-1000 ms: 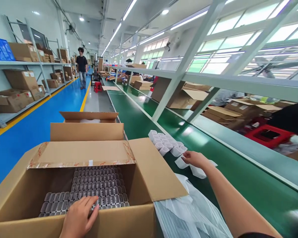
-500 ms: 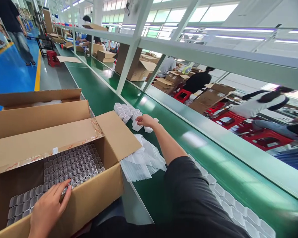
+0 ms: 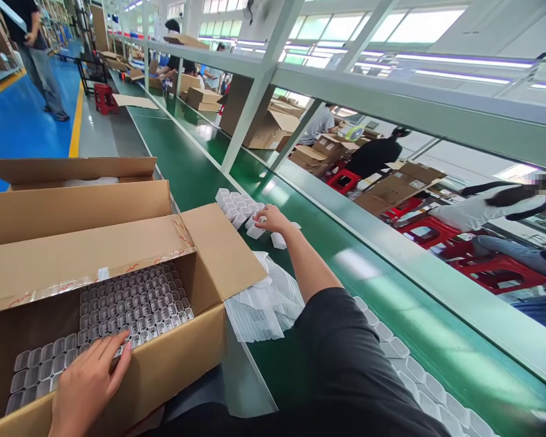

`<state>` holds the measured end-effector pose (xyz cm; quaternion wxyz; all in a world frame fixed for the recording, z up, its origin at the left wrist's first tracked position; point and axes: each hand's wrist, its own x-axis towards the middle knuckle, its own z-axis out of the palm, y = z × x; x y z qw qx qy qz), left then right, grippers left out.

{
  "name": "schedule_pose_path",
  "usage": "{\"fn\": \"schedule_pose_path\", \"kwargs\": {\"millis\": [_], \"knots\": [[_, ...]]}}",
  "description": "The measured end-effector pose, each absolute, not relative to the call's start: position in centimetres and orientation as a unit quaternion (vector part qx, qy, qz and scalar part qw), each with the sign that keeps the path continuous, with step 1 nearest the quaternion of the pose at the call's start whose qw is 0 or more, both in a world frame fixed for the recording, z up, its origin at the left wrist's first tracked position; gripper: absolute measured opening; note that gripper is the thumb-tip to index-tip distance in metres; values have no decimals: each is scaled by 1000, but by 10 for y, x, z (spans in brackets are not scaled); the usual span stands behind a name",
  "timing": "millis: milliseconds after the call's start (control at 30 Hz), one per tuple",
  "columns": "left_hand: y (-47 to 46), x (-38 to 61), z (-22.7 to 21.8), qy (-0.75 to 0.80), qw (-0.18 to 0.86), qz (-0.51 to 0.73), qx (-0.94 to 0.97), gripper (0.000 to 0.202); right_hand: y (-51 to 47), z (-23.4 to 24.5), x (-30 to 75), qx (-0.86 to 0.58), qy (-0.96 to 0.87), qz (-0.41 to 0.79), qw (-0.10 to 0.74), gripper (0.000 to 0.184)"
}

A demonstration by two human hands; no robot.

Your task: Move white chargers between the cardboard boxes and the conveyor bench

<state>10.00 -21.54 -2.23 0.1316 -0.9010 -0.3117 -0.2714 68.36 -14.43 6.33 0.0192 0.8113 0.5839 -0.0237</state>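
Note:
My left hand (image 3: 91,376) lies over the near wall of an open cardboard box (image 3: 177,349), fingers stretched out and holding nothing. Inside the box stand rows of small clear plastic cups (image 3: 136,303) with rounded square rims. On the green conveyor belt (image 3: 186,164), my right hand (image 3: 272,220) reaches out with its fingers closed on a white plastic cup (image 3: 255,231). That cup is beside a cluster of similar cups (image 3: 234,203); the fingers partly hide it. Another loose cup (image 3: 278,241) sits under my right wrist.
Crumpled translucent plastic sheets (image 3: 266,303) lie by the box flap. A long row of white cups (image 3: 418,376) runs along the belt at lower right. Metal frame posts (image 3: 250,115) rise beyond the belt. A second box (image 3: 73,173) stands behind; a person (image 3: 39,60) is in the aisle.
My right hand has shifted a little toward the cluster, and the cups at its fingers now sit closer to it. My left hand stays on the box wall. The view has turned slightly.

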Motion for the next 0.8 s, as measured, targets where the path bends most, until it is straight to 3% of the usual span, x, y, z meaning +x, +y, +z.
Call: {"fn": "schedule_pose_path", "kwargs": {"millis": [233, 400, 533, 700, 800], "knots": [[-215, 102, -16, -299, 137, -268, -905, 37, -141, 60, 678, 816, 576, -43, 0, 14], [-216, 100, -24, -337, 79, -291, -892, 30, -156, 70, 676, 818, 567, -48, -82, 14], [-217, 99, -27, -337, 83, -283, -894, 28, -181, 79, 654, 805, 556, -41, -202, 37], [-217, 97, -31, -319, 111, -283, -898, 28, -212, 85, 593, 618, 506, -243, -550, 58], [-215, 97, -35, -320, 101, -284, -898, 27, -218, 91, 557, 548, 480, -337, -597, 59]]}}
